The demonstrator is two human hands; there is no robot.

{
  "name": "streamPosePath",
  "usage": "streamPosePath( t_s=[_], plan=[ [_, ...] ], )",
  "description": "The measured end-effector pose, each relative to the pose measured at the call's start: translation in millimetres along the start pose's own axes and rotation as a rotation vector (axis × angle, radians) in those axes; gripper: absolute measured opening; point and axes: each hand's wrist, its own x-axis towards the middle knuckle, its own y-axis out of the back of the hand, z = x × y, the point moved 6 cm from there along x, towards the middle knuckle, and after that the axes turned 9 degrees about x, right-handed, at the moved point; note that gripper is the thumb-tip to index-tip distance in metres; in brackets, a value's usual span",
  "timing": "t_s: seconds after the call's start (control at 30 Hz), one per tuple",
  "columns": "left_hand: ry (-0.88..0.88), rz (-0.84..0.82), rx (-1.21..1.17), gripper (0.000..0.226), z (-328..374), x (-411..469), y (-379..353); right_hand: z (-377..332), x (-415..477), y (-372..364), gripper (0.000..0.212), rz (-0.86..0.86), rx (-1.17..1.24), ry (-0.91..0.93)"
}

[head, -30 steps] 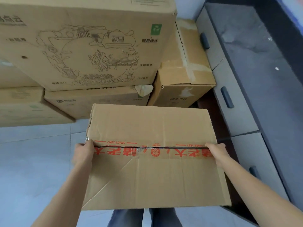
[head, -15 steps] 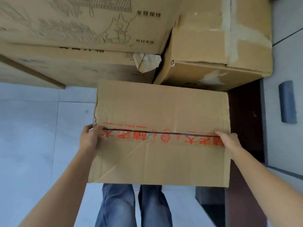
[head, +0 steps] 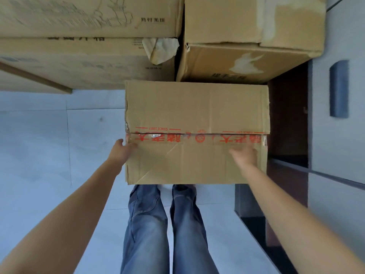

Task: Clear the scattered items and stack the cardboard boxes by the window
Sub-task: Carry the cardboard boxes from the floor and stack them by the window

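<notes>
A brown cardboard box [head: 197, 107] with red printed tape across its top sits low in front of my legs, its far side against the stacked boxes. My left hand [head: 122, 150] touches the box's left edge by the tape, fingers lying loosely on the top corner. My right hand [head: 245, 156] is blurred and lies flat on the box's top, in from the right edge. Behind stand a large printed box [head: 88, 16] on a flatter box [head: 79, 62], and a taped box [head: 246, 36] to the right.
A grey cabinet with dark handles [head: 338, 88] runs along the right side, with a dark gap [head: 288, 115] between it and the box. Pale floor tiles [head: 49, 145] spread out to the left. My jeans-clad legs [head: 164, 230] stand just behind the box.
The box has gone down and forward to the foot of the stack. My right hand left the box's right edge and slid onto its top. The view tilted downward.
</notes>
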Motion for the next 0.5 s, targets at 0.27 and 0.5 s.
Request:
streamPosePath(
  t_s=[0.27,0.5],
  plan=[
    [-0.030,-0.137,-0.129,0.027,2,-118,46,-14,-138,3,0.045,-0.228,0.362,-0.156],
    [-0.234,-0.164,-0.142,0.021,20,-192,91,-37,-235,38,0.039,-0.221,0.470,0.026]
  ],
)
